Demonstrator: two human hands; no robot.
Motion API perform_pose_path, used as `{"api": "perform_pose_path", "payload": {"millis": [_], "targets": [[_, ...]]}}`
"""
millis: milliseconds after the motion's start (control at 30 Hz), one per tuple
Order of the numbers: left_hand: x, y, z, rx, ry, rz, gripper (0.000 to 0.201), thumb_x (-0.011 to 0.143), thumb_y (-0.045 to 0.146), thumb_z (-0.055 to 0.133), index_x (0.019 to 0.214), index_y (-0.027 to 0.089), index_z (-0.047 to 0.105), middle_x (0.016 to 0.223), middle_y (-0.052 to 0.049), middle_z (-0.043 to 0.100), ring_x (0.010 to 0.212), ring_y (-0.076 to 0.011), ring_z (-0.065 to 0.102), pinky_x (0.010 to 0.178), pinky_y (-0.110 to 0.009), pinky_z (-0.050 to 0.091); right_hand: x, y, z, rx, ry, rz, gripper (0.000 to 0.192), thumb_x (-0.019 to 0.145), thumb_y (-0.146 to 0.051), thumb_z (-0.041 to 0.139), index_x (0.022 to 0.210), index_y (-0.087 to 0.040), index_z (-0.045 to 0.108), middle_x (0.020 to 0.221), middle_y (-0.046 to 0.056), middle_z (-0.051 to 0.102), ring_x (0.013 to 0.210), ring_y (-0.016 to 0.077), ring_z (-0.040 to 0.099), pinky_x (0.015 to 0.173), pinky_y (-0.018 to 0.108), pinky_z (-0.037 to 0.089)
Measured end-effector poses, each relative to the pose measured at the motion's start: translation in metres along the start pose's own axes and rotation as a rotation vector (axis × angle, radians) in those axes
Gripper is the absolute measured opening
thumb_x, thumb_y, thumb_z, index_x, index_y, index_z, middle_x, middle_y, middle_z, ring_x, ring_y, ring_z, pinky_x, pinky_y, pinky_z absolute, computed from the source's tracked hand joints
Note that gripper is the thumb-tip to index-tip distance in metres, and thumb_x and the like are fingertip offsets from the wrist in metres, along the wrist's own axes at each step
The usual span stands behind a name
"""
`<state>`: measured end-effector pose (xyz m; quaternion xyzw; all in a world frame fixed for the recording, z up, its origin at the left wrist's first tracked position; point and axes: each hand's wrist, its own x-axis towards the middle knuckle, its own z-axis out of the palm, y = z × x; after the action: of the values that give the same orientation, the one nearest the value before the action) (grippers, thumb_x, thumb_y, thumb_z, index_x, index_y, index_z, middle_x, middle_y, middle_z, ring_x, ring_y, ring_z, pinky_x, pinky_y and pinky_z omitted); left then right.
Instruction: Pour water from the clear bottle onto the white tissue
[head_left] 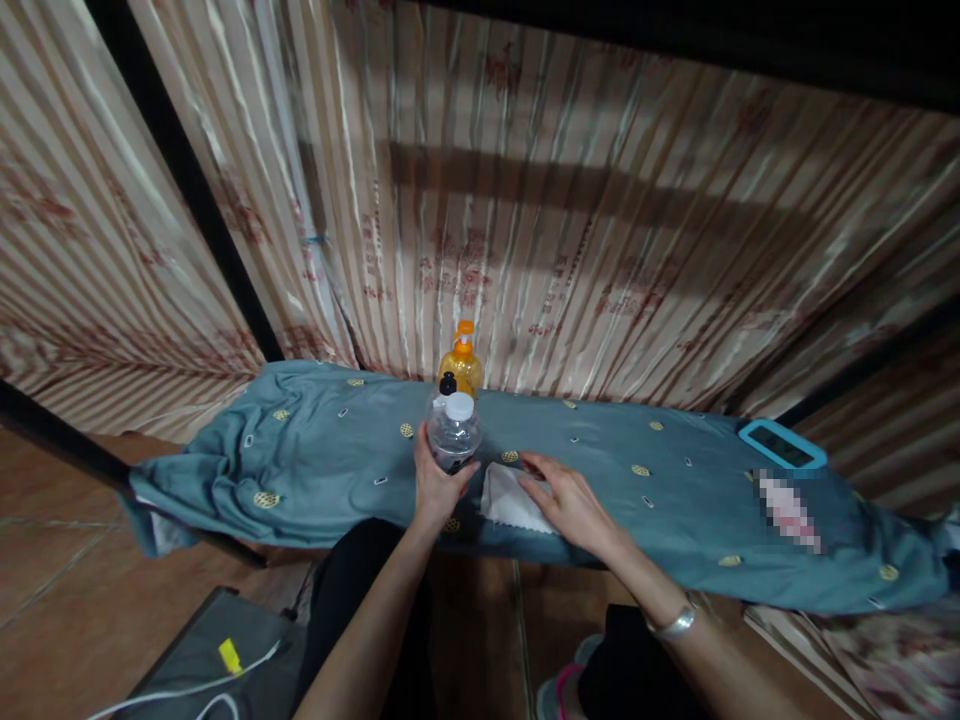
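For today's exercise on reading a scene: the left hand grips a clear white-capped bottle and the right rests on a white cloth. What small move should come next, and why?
Probably lift the white cloth with the right hand toward the clear bottle. The left hand already holds the bottle upright on the blue-green cover, and the cloth lies flat right beside it under the fingers.

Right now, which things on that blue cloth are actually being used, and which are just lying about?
In use:
- clear bottle with a white cap, gripped by the left hand
- white cloth, under the right hand

Lying about:
- orange pump bottle, behind the clear one
- small black-capped bottle
- phone in a blue case, far right
- blue cloth itself
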<state>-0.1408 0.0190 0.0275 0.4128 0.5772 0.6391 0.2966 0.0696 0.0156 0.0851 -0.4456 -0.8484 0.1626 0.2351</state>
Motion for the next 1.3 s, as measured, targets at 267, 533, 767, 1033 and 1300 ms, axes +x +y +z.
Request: {"api": "perform_pose_path", "payload": {"millis": [267,533,767,1033,1300], "targets": [[0.007,0.004,-0.002,0.107,-0.024,-0.018,0.096,0.052,0.029,0.091,0.135,0.019,0.044,0.136,-0.016,0.059,0.130,-0.0341,0.056,0.112,-0.045,0.042,0.095,-0.078,-0.038,-0.348,0.022,-0.049,0.049,0.100,-0.050,0.051,0.125,-0.008,0.060,0.086,0.009,0.077,0.085,0.0253,0.075,0.078,0.041,0.056],[0.010,0.007,-0.004,0.122,-0.015,-0.064,0.084,0.053,0.028,0.089,0.127,0.018,0.050,0.129,-0.018,0.063,0.123,-0.0352,0.060,0.106,-0.045,0.045,0.129,-0.103,-0.007,-0.587,-0.033,-0.084,0.044,0.098,-0.056,0.053,0.099,-0.015,0.069,0.094,0.006,0.075,0.089,0.0211,0.072,0.083,0.043,0.057],[0.009,0.011,-0.010,0.143,0.000,-0.071,0.074,0.047,0.029,0.090,0.111,0.022,0.054,0.098,-0.009,0.072,0.102,-0.0340,0.070,0.088,-0.042,0.054,0.122,-0.106,-0.002,-0.593,-0.025,-0.106,0.035,0.100,-0.048,0.054,0.099,-0.016,0.068,0.092,0.004,0.073,0.082,0.0185,0.072,0.076,0.039,0.059],[0.014,0.008,-0.009,0.308,-0.050,-0.024,0.075,0.052,0.033,0.084,0.118,0.020,0.051,0.104,-0.012,0.072,0.098,-0.0348,0.070,0.086,-0.045,0.055,0.130,-0.089,-0.005,-0.578,-0.041,-0.204,0.042,0.101,-0.053,0.048,0.104,-0.015,0.067,0.092,0.005,0.074,0.084,0.0195,0.073,0.078,0.040,0.058],[0.016,0.009,-0.010,0.328,-0.041,-0.004,0.073,0.052,0.034,0.083,0.116,0.019,0.052,0.102,-0.012,0.073,0.096,-0.0353,0.072,0.081,-0.042,0.057,0.133,-0.084,-0.013,-0.558,-0.082,-0.309,0.045,0.102,-0.052,0.045,0.106,-0.013,0.067,0.093,0.008,0.077,0.085,0.0206,0.073,0.072,0.035,0.054]]}}
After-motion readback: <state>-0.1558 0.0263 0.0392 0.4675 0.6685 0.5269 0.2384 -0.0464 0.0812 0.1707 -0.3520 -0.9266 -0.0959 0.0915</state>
